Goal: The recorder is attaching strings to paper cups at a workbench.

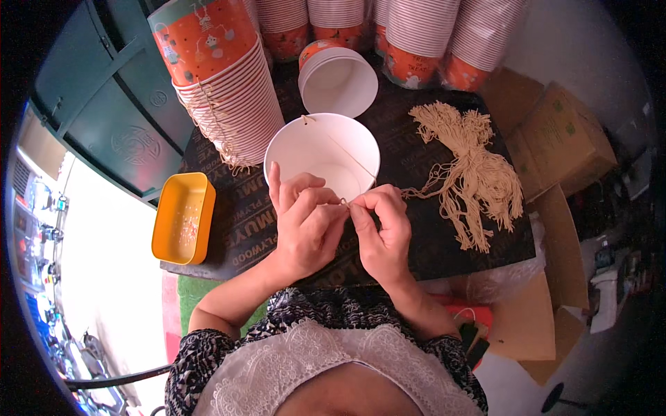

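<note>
A white-lined paper bucket (305, 152) faces me with its mouth tilted up, and a cream string (352, 158) crosses its opening. At the far rim the string is tied or looped. By the near rim, my left hand (303, 225) pinches a small loop of the string, with its outer fingers raised. Against those fingertips, my right hand (383, 232) is closed on the string too, thumb against forefinger. A big bundle of cream strings (475, 177) lies to the right, some strands trailing toward my right hand. Where the string meets the near rim is hidden by my fingers.
A tall stack of orange-printed buckets (229, 90) with strings stands left; another bucket (340, 87) lies behind. Wrapped bucket stacks (420, 35) line the back. A yellow tray (161, 222) with small bits sits at the dark table's (444, 267) left edge. Cardboard boxes (562, 139) stand right.
</note>
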`<state>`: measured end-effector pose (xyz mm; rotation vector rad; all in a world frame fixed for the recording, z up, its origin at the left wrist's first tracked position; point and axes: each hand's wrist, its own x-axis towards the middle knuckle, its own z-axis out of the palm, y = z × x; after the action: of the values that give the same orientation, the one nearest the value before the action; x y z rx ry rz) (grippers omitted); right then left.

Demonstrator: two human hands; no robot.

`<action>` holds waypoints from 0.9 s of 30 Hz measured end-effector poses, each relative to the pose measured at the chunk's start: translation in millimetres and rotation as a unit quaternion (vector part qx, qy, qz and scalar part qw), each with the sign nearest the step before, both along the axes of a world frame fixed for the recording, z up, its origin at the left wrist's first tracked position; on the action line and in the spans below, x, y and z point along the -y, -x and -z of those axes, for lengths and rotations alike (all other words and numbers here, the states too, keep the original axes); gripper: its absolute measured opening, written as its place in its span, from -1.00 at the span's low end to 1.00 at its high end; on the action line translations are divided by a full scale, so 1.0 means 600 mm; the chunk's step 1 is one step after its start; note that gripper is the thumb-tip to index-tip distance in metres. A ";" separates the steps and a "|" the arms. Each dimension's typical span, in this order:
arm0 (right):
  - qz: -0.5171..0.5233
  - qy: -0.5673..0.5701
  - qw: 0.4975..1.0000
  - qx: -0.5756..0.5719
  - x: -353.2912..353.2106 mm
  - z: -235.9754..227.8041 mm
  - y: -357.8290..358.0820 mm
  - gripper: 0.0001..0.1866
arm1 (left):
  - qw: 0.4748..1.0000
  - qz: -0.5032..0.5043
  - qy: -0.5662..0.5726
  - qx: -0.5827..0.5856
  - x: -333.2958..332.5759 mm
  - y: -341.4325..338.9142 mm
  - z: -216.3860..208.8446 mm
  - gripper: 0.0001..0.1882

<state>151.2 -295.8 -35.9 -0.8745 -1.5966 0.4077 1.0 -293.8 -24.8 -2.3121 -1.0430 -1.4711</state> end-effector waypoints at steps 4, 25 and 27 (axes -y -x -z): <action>-0.006 -0.002 1.000 -0.004 -0.003 0.003 0.001 -0.91 | 1.000 0.009 0.008 -0.004 0.002 0.002 0.001 -0.72; 0.024 -0.052 0.998 0.022 -0.016 0.008 -0.005 -0.90 | 1.000 -0.015 0.009 -0.004 -0.002 -0.006 0.005 -0.65; 0.010 -0.062 0.998 0.012 -0.018 0.010 -0.006 -0.91 | 1.000 -0.010 -0.003 -0.011 -0.004 -0.005 0.008 -0.67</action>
<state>155.0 -285.2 -41.9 -0.8019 -1.6173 0.2813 4.0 -291.6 -29.5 -2.3019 -1.0507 -1.4354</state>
